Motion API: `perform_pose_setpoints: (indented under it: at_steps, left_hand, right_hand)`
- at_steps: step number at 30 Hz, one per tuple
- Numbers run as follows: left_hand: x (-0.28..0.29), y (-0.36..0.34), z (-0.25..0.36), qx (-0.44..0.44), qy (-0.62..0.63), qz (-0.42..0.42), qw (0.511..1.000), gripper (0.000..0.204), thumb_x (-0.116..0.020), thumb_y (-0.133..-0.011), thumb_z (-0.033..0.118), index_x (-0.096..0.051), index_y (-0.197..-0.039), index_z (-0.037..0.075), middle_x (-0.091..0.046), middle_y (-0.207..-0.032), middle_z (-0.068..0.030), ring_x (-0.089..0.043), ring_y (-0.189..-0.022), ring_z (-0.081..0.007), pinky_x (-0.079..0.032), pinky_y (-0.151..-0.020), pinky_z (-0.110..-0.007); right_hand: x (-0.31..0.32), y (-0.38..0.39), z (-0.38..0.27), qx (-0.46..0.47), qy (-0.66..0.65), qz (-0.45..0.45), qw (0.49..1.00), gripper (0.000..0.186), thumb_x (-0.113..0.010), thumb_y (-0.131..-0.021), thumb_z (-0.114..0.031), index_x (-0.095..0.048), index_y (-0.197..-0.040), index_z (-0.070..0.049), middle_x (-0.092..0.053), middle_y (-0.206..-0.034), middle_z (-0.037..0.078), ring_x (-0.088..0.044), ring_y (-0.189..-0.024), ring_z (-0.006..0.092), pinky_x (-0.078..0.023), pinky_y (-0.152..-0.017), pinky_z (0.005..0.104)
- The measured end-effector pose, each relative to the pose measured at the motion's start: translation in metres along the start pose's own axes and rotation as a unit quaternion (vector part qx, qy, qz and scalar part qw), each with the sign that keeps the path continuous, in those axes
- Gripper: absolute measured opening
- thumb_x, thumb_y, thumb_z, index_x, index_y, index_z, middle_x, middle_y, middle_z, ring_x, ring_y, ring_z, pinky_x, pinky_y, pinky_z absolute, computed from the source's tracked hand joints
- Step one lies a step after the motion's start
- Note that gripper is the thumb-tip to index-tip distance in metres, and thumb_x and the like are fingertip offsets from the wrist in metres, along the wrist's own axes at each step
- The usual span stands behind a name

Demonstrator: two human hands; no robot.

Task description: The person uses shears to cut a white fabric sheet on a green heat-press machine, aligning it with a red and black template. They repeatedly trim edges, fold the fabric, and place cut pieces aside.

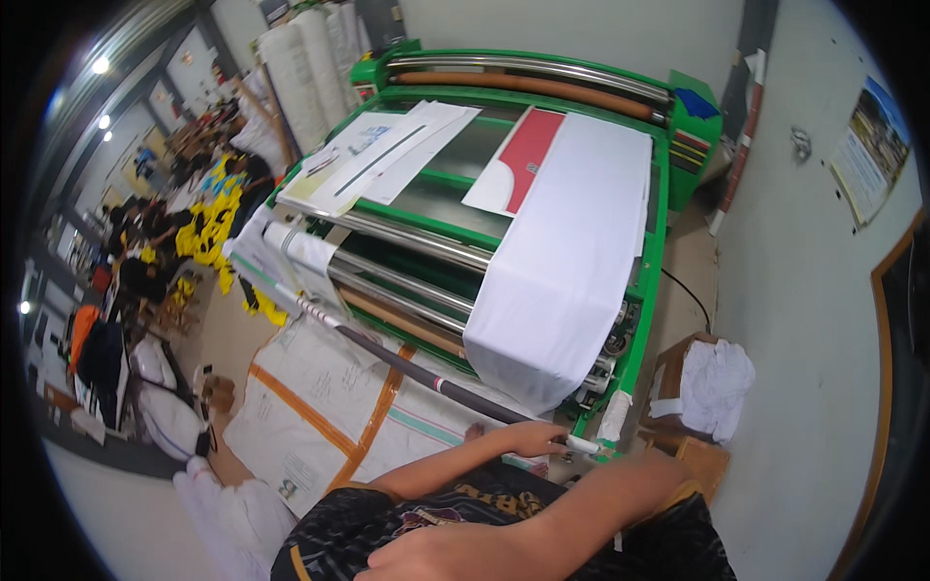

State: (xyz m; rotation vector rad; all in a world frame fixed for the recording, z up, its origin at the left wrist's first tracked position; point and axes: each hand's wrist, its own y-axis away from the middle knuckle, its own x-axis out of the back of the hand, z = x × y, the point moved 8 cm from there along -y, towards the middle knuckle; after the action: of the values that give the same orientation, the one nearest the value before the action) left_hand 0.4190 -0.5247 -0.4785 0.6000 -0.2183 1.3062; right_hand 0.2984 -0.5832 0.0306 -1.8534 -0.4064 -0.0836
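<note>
Grip of your left hand (535, 439) is closed around the dark bar (407, 365), near its end before the green machine (654, 261); your right hand (412, 556), cropped below, can't be read. You're apparently handling the bar; moving it likely needs even support. Smooth white cloth (572, 213) drapes beyond, beside shiny cylindrical rollers (426, 242).

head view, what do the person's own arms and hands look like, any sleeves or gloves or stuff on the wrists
Short black sleeves with a greyish pattern and mustard-yellow edging leave the left forearm and right forearm bare. The left hand and right hand look gloveless; no watch or bracelet shows. The right hand's fingers can't be made out.
</note>
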Motion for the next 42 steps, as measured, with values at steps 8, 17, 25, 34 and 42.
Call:
perform_pose_setpoints:
  at_steps: [8, 17, 25, 34, 42]
  left_hand:
    - [0.005, 0.121, -0.059, 0.177, 0.077, 0.127, 0.973, 0.057, -0.066, -0.111, 0.044, -0.063, -0.151, 0.004, -0.073, -0.139, -0.0263, -0.072, -0.125, -0.0416, -0.056, -0.107, -0.049]
    - [0.003, 0.240, -0.085, 0.155, 0.142, 0.258, 0.943, 0.058, -0.064, -0.111, 0.044, -0.063, -0.149, 0.000, -0.076, -0.126, -0.0275, -0.072, -0.119, -0.0442, -0.055, -0.105, -0.051]
    - [-0.016, 0.397, -0.172, 0.184, 0.175, 0.300, 0.920, 0.062, -0.065, -0.110, 0.049, -0.065, -0.147, 0.000, -0.076, -0.128, -0.0271, -0.073, -0.119, -0.0443, -0.056, -0.104, -0.050]
    - [-0.008, 0.586, -0.254, 0.241, 0.252, 0.456, 0.819, 0.056, -0.067, -0.109, 0.046, -0.067, -0.143, 0.002, -0.079, -0.123, -0.0232, -0.075, -0.115, -0.0414, -0.057, -0.100, -0.049]
    - [-0.027, 0.677, -0.347, 0.334, 0.304, 0.527, 0.720, 0.051, -0.067, -0.110, 0.044, -0.070, -0.141, 0.003, -0.078, -0.130, -0.0237, -0.074, -0.122, -0.0399, -0.057, -0.104, -0.046]
  right_hand:
    - [-0.036, 0.016, 0.018, -0.029, -0.179, -0.102, 0.978, 0.017, -0.076, -0.093, -0.014, -0.065, -0.098, -0.003, -0.056, -0.085, 0.010, -0.066, -0.079, 0.0299, -0.052, -0.065, 0.0409]
    - [-0.102, 0.057, 0.121, -0.214, -0.220, -0.271, 0.912, 0.025, -0.084, -0.090, -0.011, -0.081, -0.110, 0.002, -0.068, -0.090, 0.009, -0.070, -0.078, 0.0255, -0.055, -0.066, 0.0404]
    - [-0.206, 0.069, 0.226, -0.368, -0.263, -0.290, 0.843, 0.039, -0.089, -0.082, -0.009, -0.090, -0.121, -0.011, -0.079, -0.101, 0.007, -0.079, -0.091, 0.0234, -0.062, -0.078, 0.0348]
    - [-0.293, 0.002, 0.342, -0.371, -0.454, -0.306, 0.750, 0.038, -0.087, -0.088, 0.003, -0.085, -0.126, 0.001, -0.080, -0.117, 0.018, -0.080, -0.096, 0.0255, -0.062, -0.082, 0.0327]
    - [-0.348, -0.015, 0.505, -0.354, -0.581, -0.414, 0.605, 0.048, -0.088, -0.092, -0.001, -0.079, -0.139, 0.002, -0.078, -0.126, 0.018, -0.075, -0.093, 0.0201, -0.060, -0.079, 0.0299]
